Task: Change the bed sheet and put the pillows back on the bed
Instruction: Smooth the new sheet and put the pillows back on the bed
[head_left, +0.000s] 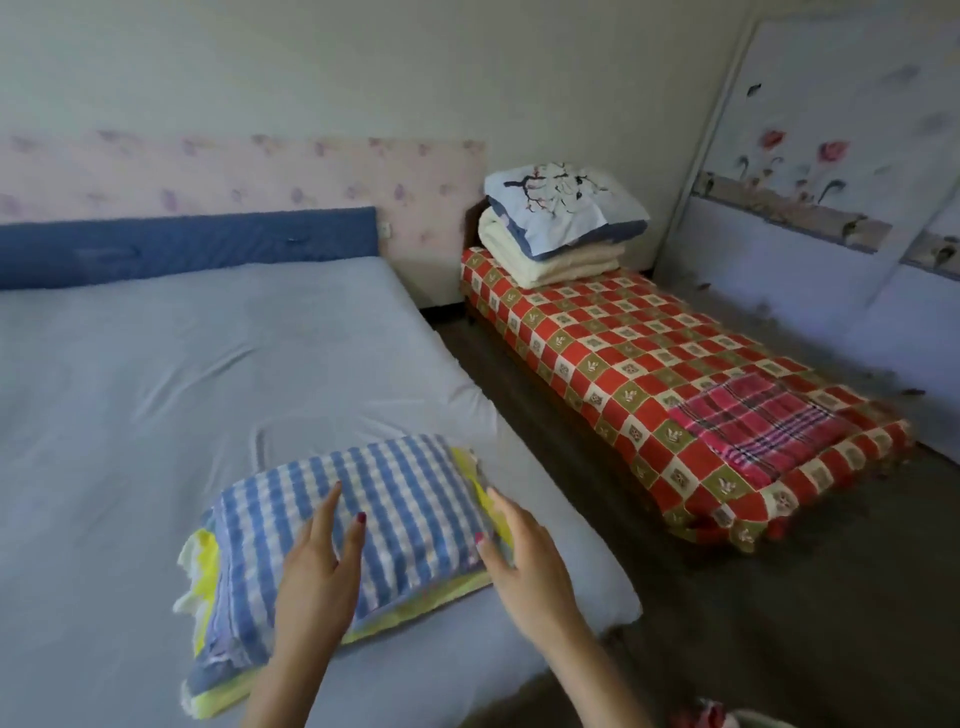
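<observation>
Here we see a blue-and-white checked pillow (363, 525) lying on the pale blue sheet (182, 374) near the foot corner of the big bed. Our left hand (318, 571) rests flat on its top, fingers straight. Our right hand (524, 551) sits against its right edge, fingers extended; whether they grip, we cannot tell. On the small checked bed (675, 374), another pillow (563, 205) tops a folded cream blanket (550, 260).
</observation>
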